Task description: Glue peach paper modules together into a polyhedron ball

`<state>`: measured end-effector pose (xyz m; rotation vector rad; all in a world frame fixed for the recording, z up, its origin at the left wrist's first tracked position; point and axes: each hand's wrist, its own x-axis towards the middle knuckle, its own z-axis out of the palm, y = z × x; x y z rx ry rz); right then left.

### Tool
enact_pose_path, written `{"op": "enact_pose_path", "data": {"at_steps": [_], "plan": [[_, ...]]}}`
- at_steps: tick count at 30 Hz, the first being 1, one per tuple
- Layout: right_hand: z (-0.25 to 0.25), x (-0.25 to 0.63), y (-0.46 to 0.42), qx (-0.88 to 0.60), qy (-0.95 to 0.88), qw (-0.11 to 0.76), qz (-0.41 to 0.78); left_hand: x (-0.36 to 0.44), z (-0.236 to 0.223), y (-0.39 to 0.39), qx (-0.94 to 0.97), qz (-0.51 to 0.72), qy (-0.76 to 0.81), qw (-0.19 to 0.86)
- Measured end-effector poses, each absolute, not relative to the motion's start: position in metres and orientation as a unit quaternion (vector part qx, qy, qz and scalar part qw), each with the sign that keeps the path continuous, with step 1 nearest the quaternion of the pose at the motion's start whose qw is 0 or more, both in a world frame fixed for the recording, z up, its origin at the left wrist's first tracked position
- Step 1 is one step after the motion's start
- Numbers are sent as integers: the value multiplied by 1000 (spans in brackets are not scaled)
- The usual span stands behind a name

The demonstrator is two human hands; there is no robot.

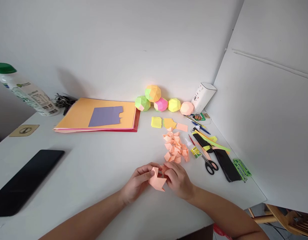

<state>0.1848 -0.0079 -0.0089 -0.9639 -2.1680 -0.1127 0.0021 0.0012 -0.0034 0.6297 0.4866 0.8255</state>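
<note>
Peach-coloured paper, folded into a small angular form with pointed flaps, is held between two bare hands above the near part of a pale tabletop (106,153). On the folded form (157,184), the left hand (136,182) has its thumb and fingers pinched together at the left side. Fingers of the right hand (179,180) are curled in close at its far right edge; whether they grip one piece or two joined ones cannot be told. It looks very light, crisp along its creases yet easily crushed, so a gentle pinch on the flat, doubled parts seems safest, away from the thin tips.

Just beyond the right hand lies a loose pile of similar peach pieces (174,146), the closest thing to bump. To its right are a glue bottle (195,152), black-handled scissors (210,166) and a long black case (226,165), crowding that side. Behind the pile sit yellow paper squares (156,122); farther back, five faceted paper balls (174,105) cluster by the wall, one resting on others. At left are stacked coloured sheets (77,115) under a purple card (105,116), and a dark phone (27,181).
</note>
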Motion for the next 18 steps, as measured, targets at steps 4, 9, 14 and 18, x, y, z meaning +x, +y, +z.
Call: {"op": "enact_pose_path", "data": {"at_steps": [4, 9, 14, 18], "plan": [[-6, 186, -9, -381, -841, 373, 87, 0, -6, 3, 327, 410, 264, 809], [0, 191, -6, -394, -787, 403, 250, -1, -7, 4, 330, 419, 284, 797], [-1, 194, -2, -447, -752, 399, 277, -2, -2, 6, 314, 398, 286, 813], [0, 197, -3, -418, -807, 341, 239, -8, -2, 15, 288, 370, 252, 846]]}}
